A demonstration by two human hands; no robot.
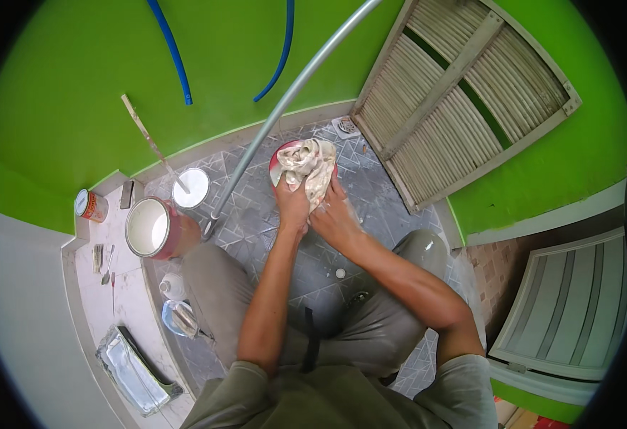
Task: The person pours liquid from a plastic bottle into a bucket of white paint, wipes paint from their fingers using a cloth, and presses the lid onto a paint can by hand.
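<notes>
At the middle, both my hands grip a crumpled, paint-smeared cream cloth (306, 161) bunched over a red-rimmed round item (276, 166), perhaps a lid or bowl, mostly hidden by it. My left hand (292, 204) is closed on the lower left of the cloth. My right hand (335, 218), with white smears on it, is closed on its lower right. Left of them stand an open can of white paint (149, 229) and a white paint-covered round lid (190, 187) with a stick (145, 132) resting on it.
A silver pole (285, 100) slants up past the hands. A louvred panel (456, 129) leans against the green wall (70, 100) at back right. A small can (91, 205), tools (106, 268) and a paint tray (138, 372) lie on the left ledge. A slatted door (556, 300) is at right.
</notes>
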